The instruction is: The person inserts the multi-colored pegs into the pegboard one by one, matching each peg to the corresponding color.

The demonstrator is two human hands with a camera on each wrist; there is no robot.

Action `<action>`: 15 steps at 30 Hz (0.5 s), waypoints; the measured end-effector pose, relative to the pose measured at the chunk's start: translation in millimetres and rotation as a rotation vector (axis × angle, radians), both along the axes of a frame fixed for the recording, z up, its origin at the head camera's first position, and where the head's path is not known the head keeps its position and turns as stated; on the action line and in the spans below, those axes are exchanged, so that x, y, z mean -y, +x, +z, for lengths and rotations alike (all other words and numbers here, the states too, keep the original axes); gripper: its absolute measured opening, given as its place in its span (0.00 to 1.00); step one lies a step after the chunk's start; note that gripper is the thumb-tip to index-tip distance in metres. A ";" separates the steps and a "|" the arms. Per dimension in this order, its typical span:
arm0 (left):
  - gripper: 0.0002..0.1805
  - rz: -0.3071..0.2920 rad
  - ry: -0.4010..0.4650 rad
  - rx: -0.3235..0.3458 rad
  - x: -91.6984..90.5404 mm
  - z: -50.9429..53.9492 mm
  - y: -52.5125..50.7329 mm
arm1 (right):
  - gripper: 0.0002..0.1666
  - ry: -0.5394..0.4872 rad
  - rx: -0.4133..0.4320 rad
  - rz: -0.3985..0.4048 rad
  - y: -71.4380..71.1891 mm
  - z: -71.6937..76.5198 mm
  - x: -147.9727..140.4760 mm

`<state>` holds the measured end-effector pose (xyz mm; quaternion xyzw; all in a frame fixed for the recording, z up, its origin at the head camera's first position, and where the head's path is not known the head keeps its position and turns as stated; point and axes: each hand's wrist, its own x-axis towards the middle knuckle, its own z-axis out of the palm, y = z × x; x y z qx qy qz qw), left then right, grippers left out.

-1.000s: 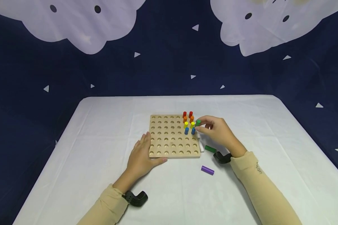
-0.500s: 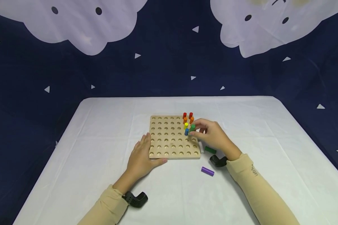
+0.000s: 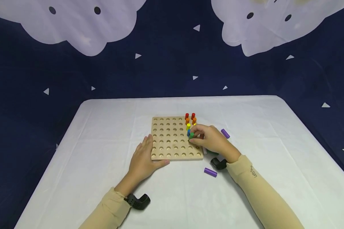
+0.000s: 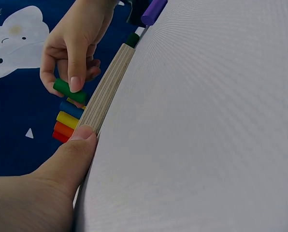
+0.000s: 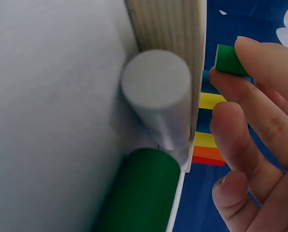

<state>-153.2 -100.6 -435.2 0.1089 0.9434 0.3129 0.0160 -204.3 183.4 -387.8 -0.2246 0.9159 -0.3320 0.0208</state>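
A square wooden board (image 3: 172, 157) with rows of holes lies on the white table. Red (image 3: 193, 116), orange (image 3: 187, 121), yellow (image 3: 188, 126) and blue pegs stand upright at its right side. The right hand (image 3: 214, 140) pinches a green peg (image 5: 228, 60) between thumb and finger, over the board just in front of a blue peg; whether it sits in a hole cannot be told. The left hand (image 3: 143, 159) rests against the board's left edge, fingers straight, its thumb (image 4: 81, 137) at the front edge.
A purple peg (image 3: 210, 172) lies in front of the right wrist, another purple peg (image 3: 225, 133) beyond the right hand. A second green peg (image 5: 144, 193) and a whitish peg (image 5: 158, 87) lie beside the board's right edge.
The right hand has carried the green peg left and toward the board's front, from beside the yellow pegs to in front of a blue one. The left hand stays put.
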 end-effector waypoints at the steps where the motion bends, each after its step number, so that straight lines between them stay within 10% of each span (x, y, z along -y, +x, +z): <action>1: 0.69 0.000 0.002 -0.001 -0.5 0.1 -0.4 | 0.12 0.008 -0.006 0.002 -0.3 -0.6 0.0; 15: 0.69 -0.001 0.001 -0.003 -0.3 0.8 -0.2 | 0.11 0.049 -0.025 -0.008 0.0 -3.8 2.8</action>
